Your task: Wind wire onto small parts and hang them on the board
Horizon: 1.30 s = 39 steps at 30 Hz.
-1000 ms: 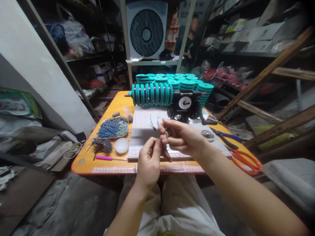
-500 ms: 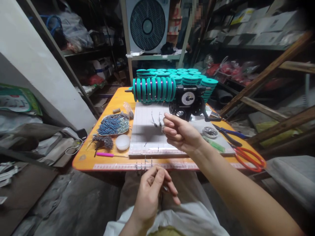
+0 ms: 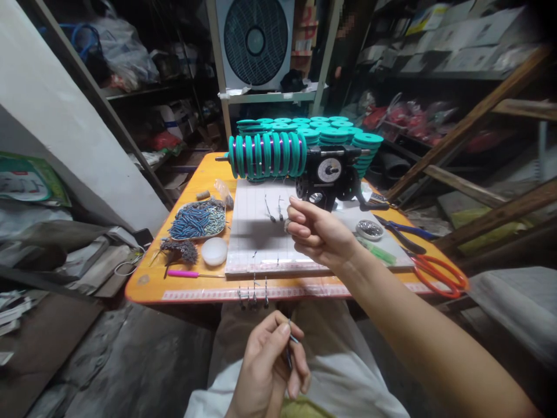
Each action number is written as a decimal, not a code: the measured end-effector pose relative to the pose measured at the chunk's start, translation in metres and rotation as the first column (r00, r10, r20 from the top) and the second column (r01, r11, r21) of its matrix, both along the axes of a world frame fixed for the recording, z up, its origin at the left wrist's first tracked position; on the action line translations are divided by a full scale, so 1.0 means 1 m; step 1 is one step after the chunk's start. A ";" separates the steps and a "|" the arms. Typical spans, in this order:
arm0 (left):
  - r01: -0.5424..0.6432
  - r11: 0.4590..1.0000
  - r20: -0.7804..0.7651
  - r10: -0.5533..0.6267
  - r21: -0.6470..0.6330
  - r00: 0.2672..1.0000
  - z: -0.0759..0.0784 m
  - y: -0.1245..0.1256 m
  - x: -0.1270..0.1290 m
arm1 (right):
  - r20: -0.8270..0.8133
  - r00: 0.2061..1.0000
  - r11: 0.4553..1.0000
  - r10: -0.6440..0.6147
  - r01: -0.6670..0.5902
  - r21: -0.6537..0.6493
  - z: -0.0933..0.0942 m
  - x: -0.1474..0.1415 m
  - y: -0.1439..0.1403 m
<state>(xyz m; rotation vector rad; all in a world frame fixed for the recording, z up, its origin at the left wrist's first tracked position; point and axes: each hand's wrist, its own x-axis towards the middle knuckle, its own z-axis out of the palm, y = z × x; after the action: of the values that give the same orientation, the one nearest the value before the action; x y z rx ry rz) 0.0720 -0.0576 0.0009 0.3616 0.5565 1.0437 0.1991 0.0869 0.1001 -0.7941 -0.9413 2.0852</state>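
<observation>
Low over the lap, below the orange worktop [image 3: 148,287] edge, the left hand [image 3: 267,368] has its thumb and fingers [image 3: 282,332] pinched shut on a small thin dark float-like piece [image 3: 289,348], slim and pointed, its detail too small to tell. Further right, the right hand [image 3: 319,232] is raised over the white ruled board [image 3: 252,223], fingers curled loosely in with thumb and forefinger closed as if on a fine line, which I cannot make out. It hangs just before the black winding machine [image 3: 328,177] with its row of teal plastic spools [image 3: 265,155].
</observation>
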 end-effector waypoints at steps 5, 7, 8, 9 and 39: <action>-0.036 0.999 0.017 0.036 0.004 0.999 -0.006 0.001 0.000 | 0.008 1.000 1.000 0.010 -0.010 0.003 0.000 -0.001 0.002; -0.049 0.999 0.007 0.049 0.010 0.999 -0.007 0.002 0.000 | 0.018 0.999 1.000 0.027 -0.027 0.012 0.001 -0.001 0.002; -0.051 0.999 -0.004 0.051 0.011 0.999 -0.007 0.002 0.000 | 0.025 0.999 0.999 0.036 -0.036 0.018 0.001 0.000 0.002; -0.050 0.999 -0.015 0.051 0.012 0.999 -0.006 0.002 -0.001 | 0.032 0.999 0.999 0.043 -0.044 0.024 0.002 0.000 0.002; -0.106 0.775 -0.736 0.626 0.622 0.256 -0.084 -0.005 -0.033 | 0.667 0.599 0.734 -0.444 -0.184 0.653 -0.017 -0.024 0.071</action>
<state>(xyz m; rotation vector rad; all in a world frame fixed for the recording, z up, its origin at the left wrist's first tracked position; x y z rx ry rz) 0.0390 -0.0631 -0.0830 1.3934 1.5330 1.4060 0.1748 0.1575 0.0827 -1.3544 -1.8990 0.9772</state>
